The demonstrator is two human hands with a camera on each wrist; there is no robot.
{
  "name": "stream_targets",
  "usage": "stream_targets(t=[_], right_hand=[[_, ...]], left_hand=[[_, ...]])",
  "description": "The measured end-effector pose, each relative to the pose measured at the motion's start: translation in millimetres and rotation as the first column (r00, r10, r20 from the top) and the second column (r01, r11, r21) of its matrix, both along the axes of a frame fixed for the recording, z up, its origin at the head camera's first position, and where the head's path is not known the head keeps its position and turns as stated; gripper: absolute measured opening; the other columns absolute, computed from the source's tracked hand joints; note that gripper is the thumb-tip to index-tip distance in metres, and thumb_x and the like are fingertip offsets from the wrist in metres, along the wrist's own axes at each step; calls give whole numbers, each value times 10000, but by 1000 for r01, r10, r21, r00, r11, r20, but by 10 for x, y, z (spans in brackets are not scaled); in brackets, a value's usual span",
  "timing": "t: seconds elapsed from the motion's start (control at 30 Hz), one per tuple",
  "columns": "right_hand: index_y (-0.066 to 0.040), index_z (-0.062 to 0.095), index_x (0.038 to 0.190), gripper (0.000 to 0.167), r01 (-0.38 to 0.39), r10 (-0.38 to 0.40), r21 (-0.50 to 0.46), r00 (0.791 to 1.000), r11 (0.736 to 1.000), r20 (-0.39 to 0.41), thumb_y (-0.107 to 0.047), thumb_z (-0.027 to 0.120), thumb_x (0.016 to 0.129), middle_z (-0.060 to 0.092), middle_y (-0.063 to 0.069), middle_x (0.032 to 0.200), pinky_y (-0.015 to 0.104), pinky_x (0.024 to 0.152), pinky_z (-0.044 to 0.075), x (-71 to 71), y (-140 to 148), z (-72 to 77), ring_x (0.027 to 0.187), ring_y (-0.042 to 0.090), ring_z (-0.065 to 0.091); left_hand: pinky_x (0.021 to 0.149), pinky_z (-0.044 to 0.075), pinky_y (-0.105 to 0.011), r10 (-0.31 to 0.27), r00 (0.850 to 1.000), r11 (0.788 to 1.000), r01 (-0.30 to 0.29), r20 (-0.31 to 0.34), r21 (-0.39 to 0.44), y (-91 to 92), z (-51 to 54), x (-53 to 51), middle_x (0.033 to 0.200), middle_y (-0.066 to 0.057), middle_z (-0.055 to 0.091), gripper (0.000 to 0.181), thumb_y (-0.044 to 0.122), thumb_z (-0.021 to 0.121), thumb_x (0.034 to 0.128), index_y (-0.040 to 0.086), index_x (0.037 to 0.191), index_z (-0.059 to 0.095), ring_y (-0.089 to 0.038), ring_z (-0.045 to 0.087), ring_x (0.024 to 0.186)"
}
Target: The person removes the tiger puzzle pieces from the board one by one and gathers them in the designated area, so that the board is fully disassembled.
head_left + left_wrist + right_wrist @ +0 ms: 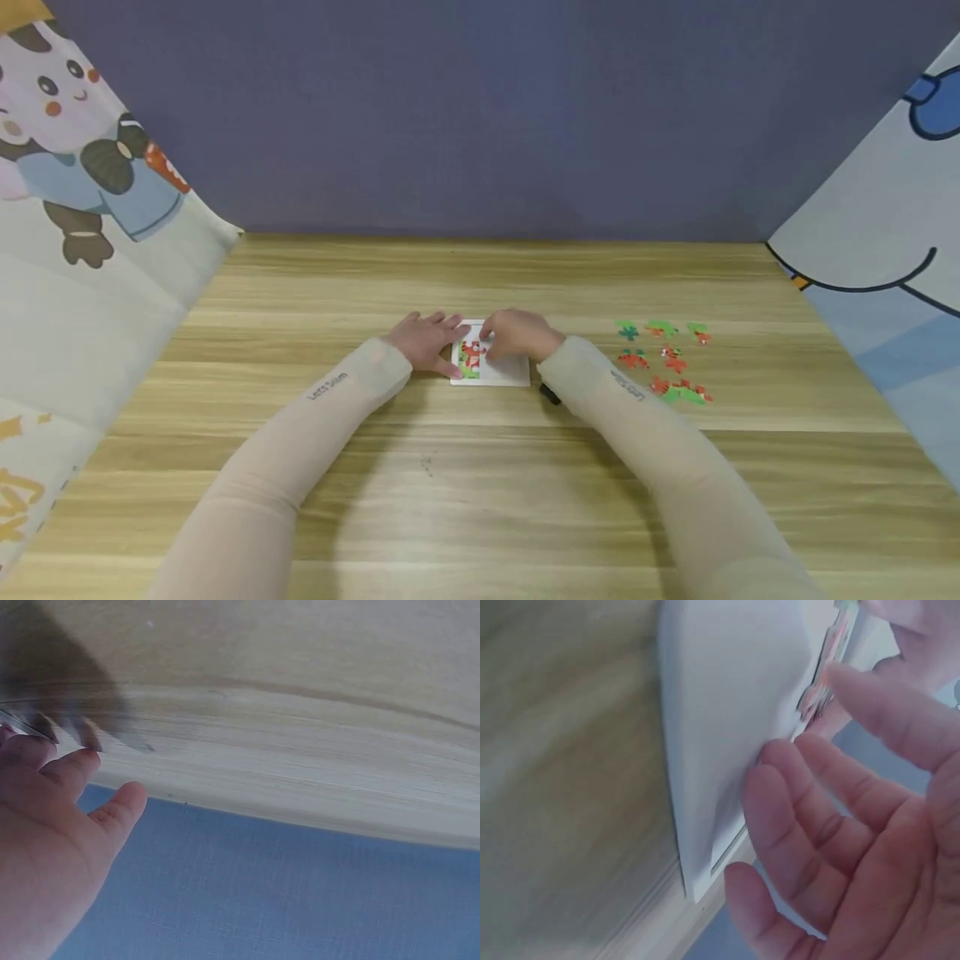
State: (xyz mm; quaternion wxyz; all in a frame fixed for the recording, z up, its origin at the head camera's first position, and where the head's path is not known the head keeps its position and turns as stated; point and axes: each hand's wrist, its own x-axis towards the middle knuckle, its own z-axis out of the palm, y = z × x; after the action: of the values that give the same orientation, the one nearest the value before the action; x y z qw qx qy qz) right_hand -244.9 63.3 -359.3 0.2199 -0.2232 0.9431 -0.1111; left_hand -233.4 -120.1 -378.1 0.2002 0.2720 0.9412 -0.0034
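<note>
A small white puzzle tray (510,372) lies on the table between the hands. Joined jigsaw pieces (470,354) in red, white and green fill its left part; the right part shows bare white. At the tray's left edge rests my left hand (427,340), fingers spread, with thumb and fingertips on the rim and pieces. My right hand (517,333) reaches over the tray from the right. Its loosely bent fingers (769,817) touch the white base, while the thumb (885,716) is at the edge of the joined pieces. No piece shows between that thumb and the fingers.
Several loose jigsaw pieces (675,364) lie in rows to the right, some joined at the bottom. A small black object (550,394) sits under the right wrist. Behind the wooden table (450,500) hangs a dark blue cloth (480,125); printed cloths flank both sides.
</note>
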Motion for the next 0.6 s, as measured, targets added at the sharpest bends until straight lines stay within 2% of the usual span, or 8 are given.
stream_targets(t=[0.23,0.43,0.6], right_hand=[[-150,602,1311,547,8,-9,28,999,1000,46,-154,739,782,545,66,1369,508,964,423,48,-45,-20,1212,276,521],[-135,621,1286,518,-21,20,40,1000,999,16,-134,728,780,574,71,1334,518,951,432,80,-73,-8,1194,283,537],[-114,639,1251,451,1,-1,5,1000,1000,30,-118,712,807,572,94,1328,492,973,424,56,-90,9,1192,282,535]], left_hand=[[1132,100,-551,-2,1000,1000,2,7,-4,12,-8,8,1587,-40,110,883,584,610,838,194,1533,230,-314,129,1445],[1134,103,-549,0,1000,1000,0,5,2,6,5,10,1589,-38,107,874,580,603,846,193,1535,231,-309,130,1446],[1131,110,-554,-1,1000,1000,1,-8,-5,-3,25,2,1589,-38,108,872,585,602,845,195,1533,236,-306,139,1445]])
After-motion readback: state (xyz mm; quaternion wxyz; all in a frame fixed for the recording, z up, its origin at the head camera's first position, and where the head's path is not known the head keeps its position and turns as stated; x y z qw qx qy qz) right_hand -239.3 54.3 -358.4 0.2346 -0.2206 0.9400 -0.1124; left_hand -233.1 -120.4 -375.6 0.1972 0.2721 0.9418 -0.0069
